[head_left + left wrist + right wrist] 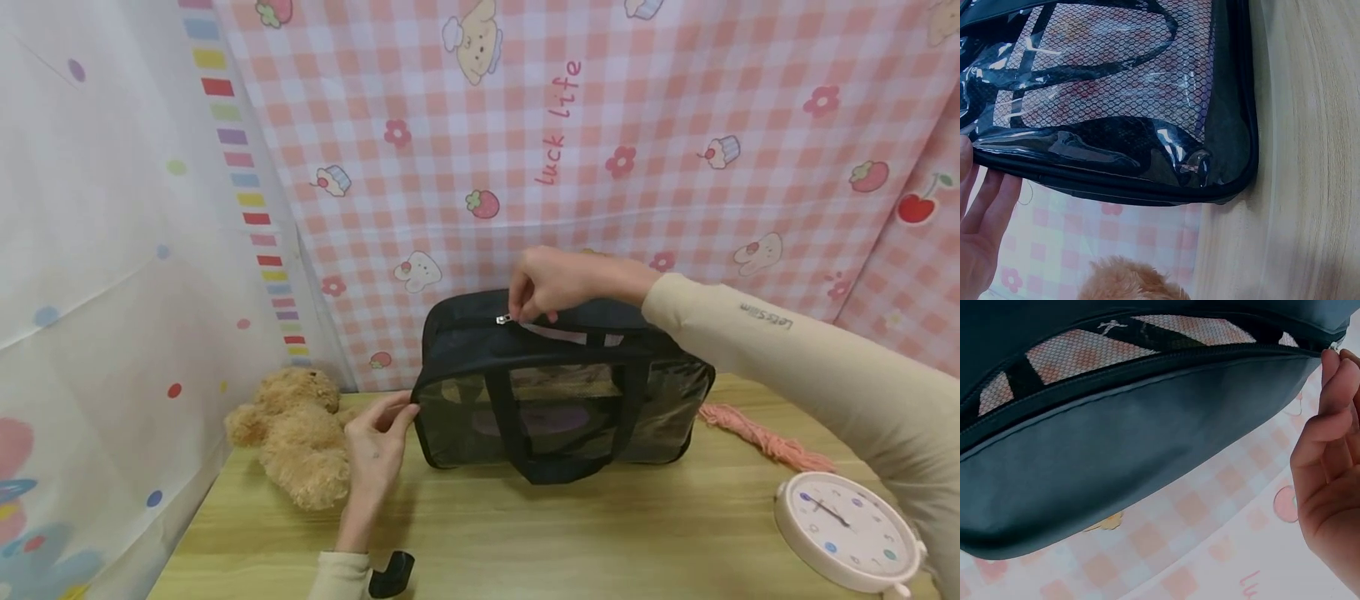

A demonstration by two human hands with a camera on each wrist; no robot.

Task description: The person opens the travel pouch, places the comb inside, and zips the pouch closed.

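A black bag [465,350] with clear side panels and a black strap handle [558,471] stands upright on the table. Its top zipper is partly open; mesh shows through the gap in the right wrist view. My right hand [551,283] pinches the metal zipper pull [503,319] left of the middle of the bag's top. At the bag's left edge, my left hand [378,433] holds the black piping between thumb and fingers. In the left wrist view the clear panel [1116,69] shows mesh and dark straps behind it.
A tan teddy bear [300,437] lies left of the bag, close to the left hand. Pink yarn [768,437] and a white-pink round clock [847,529] lie at the right on the wooden table [585,533]. A checked cloth [450,167] hangs behind.
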